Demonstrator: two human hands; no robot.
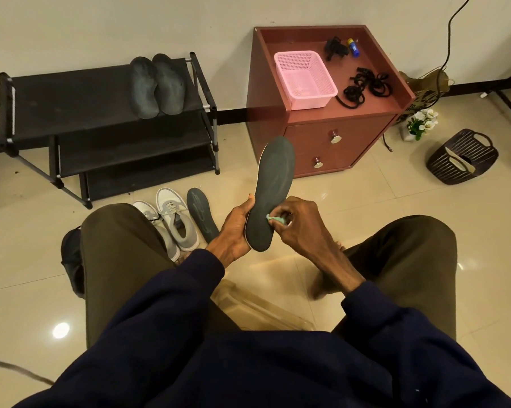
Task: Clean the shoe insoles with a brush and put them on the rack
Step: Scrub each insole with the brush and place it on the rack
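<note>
My left hand (236, 228) grips a dark grey insole (273, 189) by its heel end, holding it upright between my knees. My right hand (300, 223) is closed on a small green brush (275, 219), whose head touches the insole's lower right edge. A second dark insole (202, 214) lies on the floor beside a pair of grey and white sneakers (172, 220). Two more dark insoles (157, 85) rest side by side on the top shelf of the black shoe rack (72, 113) against the wall at the left.
A reddish-brown cabinet (336, 136) stands right of the rack, carrying a pink basket (305, 79), black laces (366, 86) and small items. A dark woven basket (461, 157) and a white flower pot (420, 123) sit at the far right. A clear plastic box (254, 307) lies between my legs.
</note>
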